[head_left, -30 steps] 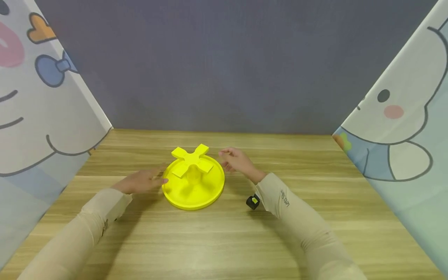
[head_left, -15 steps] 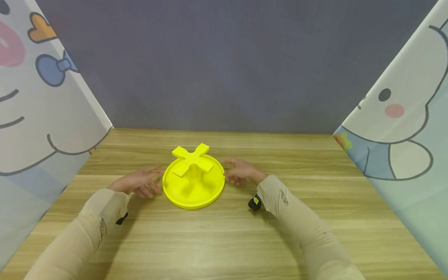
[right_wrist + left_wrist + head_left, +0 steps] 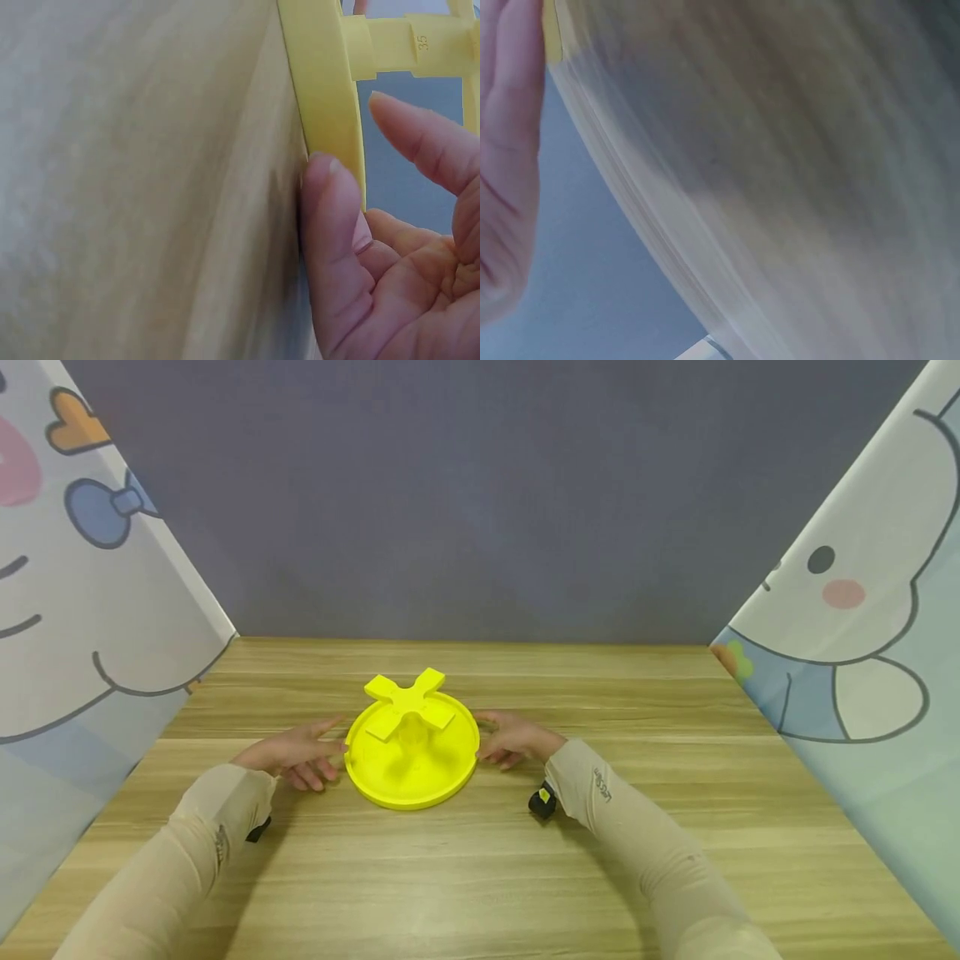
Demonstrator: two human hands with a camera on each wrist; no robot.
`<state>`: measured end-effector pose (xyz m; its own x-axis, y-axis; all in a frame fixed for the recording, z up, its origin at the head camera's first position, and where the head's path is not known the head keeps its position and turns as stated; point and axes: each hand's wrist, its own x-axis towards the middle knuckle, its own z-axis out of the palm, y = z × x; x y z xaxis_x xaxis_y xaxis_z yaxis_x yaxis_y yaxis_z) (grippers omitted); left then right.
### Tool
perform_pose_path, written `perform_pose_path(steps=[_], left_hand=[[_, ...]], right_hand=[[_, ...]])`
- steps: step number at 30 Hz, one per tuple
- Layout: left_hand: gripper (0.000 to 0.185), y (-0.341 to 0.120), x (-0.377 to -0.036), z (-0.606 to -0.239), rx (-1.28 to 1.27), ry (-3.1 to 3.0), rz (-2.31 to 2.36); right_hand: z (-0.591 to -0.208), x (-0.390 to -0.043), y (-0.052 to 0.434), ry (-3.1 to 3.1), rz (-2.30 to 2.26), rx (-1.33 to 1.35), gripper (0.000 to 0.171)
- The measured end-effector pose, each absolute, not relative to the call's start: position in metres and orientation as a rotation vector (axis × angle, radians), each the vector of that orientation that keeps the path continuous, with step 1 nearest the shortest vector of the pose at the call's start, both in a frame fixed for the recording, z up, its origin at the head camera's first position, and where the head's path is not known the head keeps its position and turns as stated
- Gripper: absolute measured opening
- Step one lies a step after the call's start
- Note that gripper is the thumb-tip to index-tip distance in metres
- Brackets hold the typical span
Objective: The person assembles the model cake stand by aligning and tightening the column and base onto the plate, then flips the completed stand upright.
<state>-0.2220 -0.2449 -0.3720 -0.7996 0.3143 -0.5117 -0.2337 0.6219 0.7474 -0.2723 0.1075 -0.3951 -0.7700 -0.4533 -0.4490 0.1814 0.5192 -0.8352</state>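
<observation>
A bright yellow round tray (image 3: 408, 787) with a raised rim lies on the wooden table. From its middle rises a post bearing a cross-shaped top (image 3: 410, 700). My left hand (image 3: 292, 757) is at the tray's left rim, fingers spread and loosely bent, a fingertip right at the edge. On the opposite side my right hand (image 3: 519, 737) has its fingertips at the right rim. In the right wrist view, one fingertip meets the yellow rim (image 3: 326, 82) and the thumb stands apart; the number 35 shows on the cross. The left wrist view shows only part of the left hand (image 3: 510, 142).
The wood-grain table (image 3: 465, 877) ends at a grey back panel (image 3: 480, 502). Cartoon-printed side panels (image 3: 150, 585) slant in at left and right. A small black device (image 3: 543, 802) is at the right wrist, under the sleeve.
The left hand has drawn back from over the tray's left rim, then come up to its edge. The right hand has come down from beside the cross to the right rim. The tray stays in place.
</observation>
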Motion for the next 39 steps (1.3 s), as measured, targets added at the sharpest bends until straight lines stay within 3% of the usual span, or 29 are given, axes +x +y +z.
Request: perform_pose_path(steps=[12, 30, 39], left_hand=[[0.097, -0.238, -0.223, -0.373, 0.015, 2.155, 1.141], [0.094, -0.226, -0.226, -0.374, 0.042, 2.160, 1.076], [0.096, -0.224, -0.226, -0.376, 0.040, 2.167, 1.043]], right_hand=[[-0.395, -0.271, 0.098, 2.088, -1.287, -0.178, 0.088], [-0.398, -0.270, 0.093, 2.113, -1.318, -0.158, 0.085], [-0.396, -0.267, 0.092, 2.007, -1.306, -0.126, 0.098]])
